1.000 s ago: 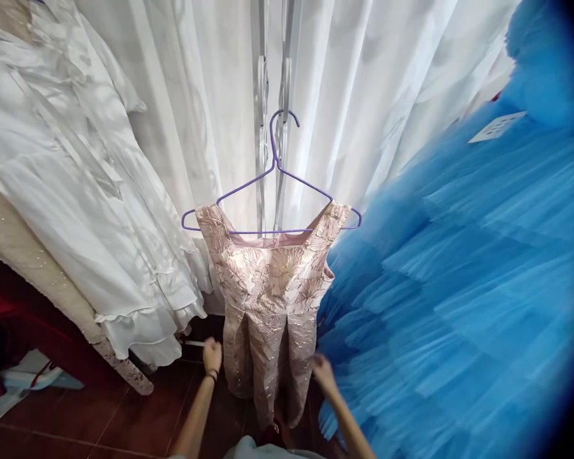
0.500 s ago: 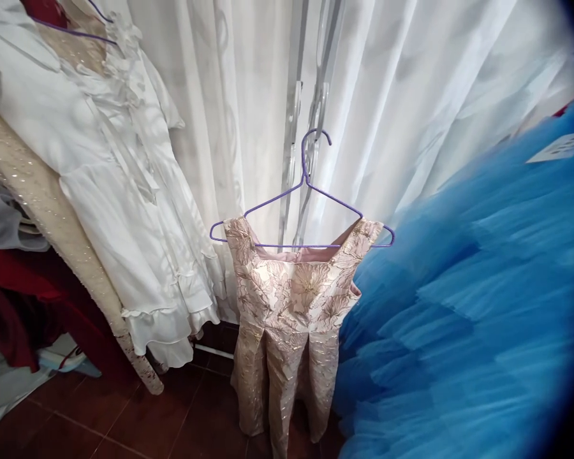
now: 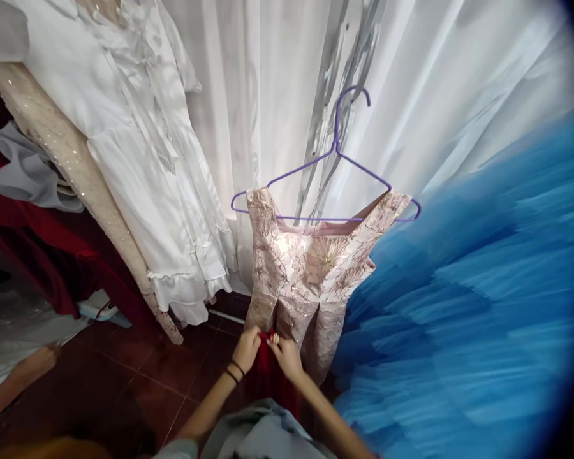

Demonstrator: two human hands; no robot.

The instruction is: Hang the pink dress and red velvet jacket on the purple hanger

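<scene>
At lower centre, left grip (image 3: 247, 349) and right grip (image 3: 287, 357) pinch red cloth (image 3: 266, 373).

You are in what looks like a dress shop or dressing room. A pink dress (image 3: 310, 261) on a hanger (image 3: 336, 146), a white dress (image 3: 124, 166) and a blue gown (image 3: 459, 306) line your curtain (image 3: 282, 95), above floor tiles (image 3: 157, 357).

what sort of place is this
Likely a dress shop or a clothes-storage room: a pink patterned garment is on a purple hanger, flanked by a white dress and layered blue tulle.
</scene>
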